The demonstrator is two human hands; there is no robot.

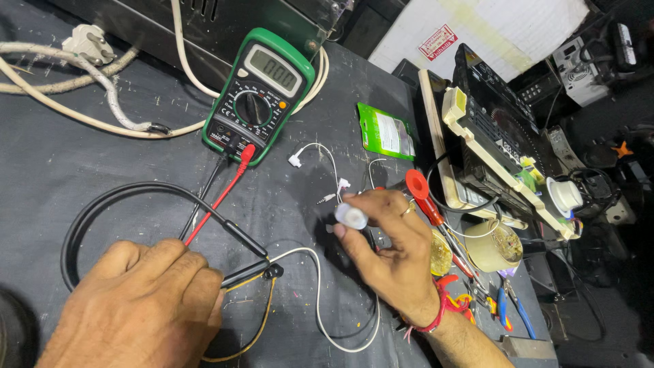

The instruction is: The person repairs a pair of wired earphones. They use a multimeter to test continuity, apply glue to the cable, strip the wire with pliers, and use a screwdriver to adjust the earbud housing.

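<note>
My left hand (139,307) rests on the dark mat at the lower left, pressing down on thin black, yellow and white wires (269,272) beside a black neckband cable loop (102,204). My right hand (388,249) is raised a little over the mat and pinches a small white cylindrical cap (351,217) between thumb and forefinger. A green digital multimeter (259,95) lies beyond both hands, its red and black leads (218,197) running toward my left hand. White earphone wires with a small plug (320,174) lie just past my right hand.
A red-handled screwdriver (426,197), pliers and cutters (504,307) and a solder tin (441,253) lie right of my right hand. A green packet (387,131), a stack of electronic devices (497,129), a tape roll (494,245) and thick white mains cables with a plug (88,44) surround the mat.
</note>
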